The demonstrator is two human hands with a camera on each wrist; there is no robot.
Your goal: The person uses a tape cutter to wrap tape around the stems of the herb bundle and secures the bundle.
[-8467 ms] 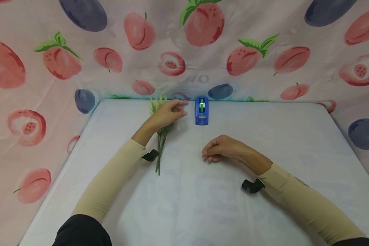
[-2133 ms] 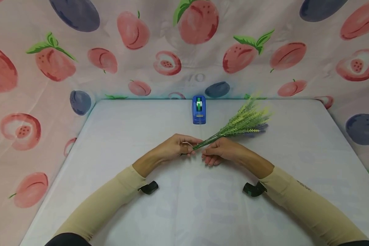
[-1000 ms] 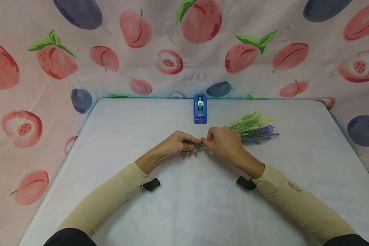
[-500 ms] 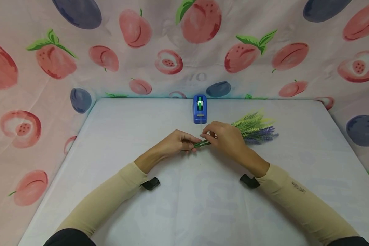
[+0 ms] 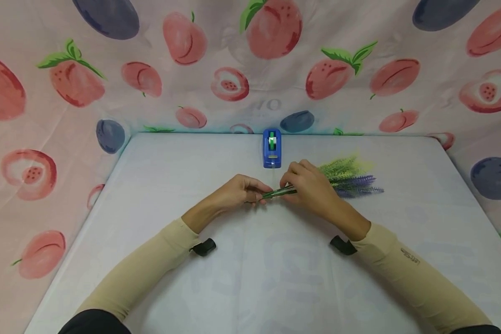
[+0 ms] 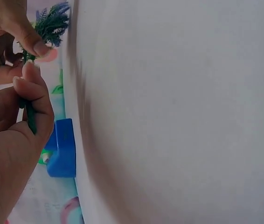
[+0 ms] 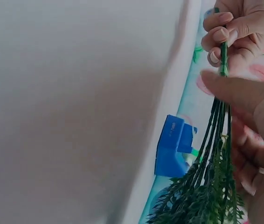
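Note:
A bunch of artificial lavender (image 5: pixel 350 178), with yellow-green and purple heads, lies across the middle of the head view, heads to the right. My left hand (image 5: pixel 235 192) pinches the stem ends between thumb and fingers. Farther up the stems, my right hand (image 5: pixel 311 188) has its thumb across them and its fingers curled behind, as the right wrist view shows. Bare stems (image 5: pixel 279 192) show between both hands. Just beyond stands a blue tape dispenser (image 5: pixel 272 148) with a green core. A faint clear strip runs from it toward the stems; its end is hard to make out.
A white cloth (image 5: pixel 267 278) covers the table. Behind and to the left rises a peach-print backdrop (image 5: pixel 183 83). Black wrist cameras (image 5: pixel 204 247) sit under both beige sleeves.
My left hand has picked up the lavender bunch from the left and brought it to the middle. My right hand has moved onto the stems and shifted slightly right along them.

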